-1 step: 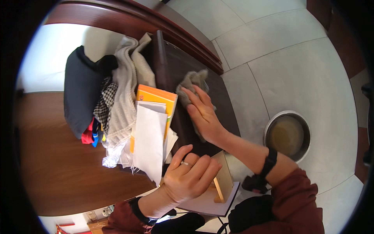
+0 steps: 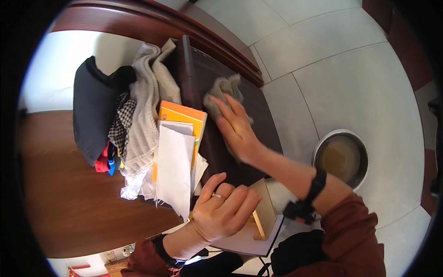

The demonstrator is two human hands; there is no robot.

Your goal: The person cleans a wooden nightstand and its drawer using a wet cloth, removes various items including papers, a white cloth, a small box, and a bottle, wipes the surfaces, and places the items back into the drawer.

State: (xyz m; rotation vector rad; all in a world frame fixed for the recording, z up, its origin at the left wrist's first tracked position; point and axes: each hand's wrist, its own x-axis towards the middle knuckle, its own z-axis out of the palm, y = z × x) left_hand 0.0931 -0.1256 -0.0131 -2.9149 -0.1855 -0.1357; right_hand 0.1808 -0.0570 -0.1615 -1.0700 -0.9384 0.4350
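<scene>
Two bare hands appear in the head view, arranged about a dark cabinet (image 2: 260, 138) that serves as landmark. On the cabinet's dark face lies a grey-green cloth (image 2: 224, 87), with the right hand (image 2: 235, 131) upon it: fingers extended and slightly spread, laid along the fabric; whether any fold is pinched beneath them cannot be told. At the cabinet's near end, the left hand (image 2: 224, 207) is loosely curled, fingers apart, with no object visible in it. Hazards, by judgement: a wide sweep toward the cabinet's left edge could catch the orange book (image 2: 182, 113) or the white papers (image 2: 174, 161), which overhang unevenly and might slide or become damp; the left hand, close beside the papers, could knock them likewise. Right of the cabinet, on the floor, a metal basin (image 2: 315, 157) of cloudy liquid (image 2: 340, 161) could spill if struck by the right forearm or a foot. Concealed or unclear: the cloth's underside and the left palm; the cloth and right fingers are somewhat blurred; small coloured items left of the cabinet, beneath a dark cushion (image 2: 94, 120), are perhaps folded textiles.
</scene>
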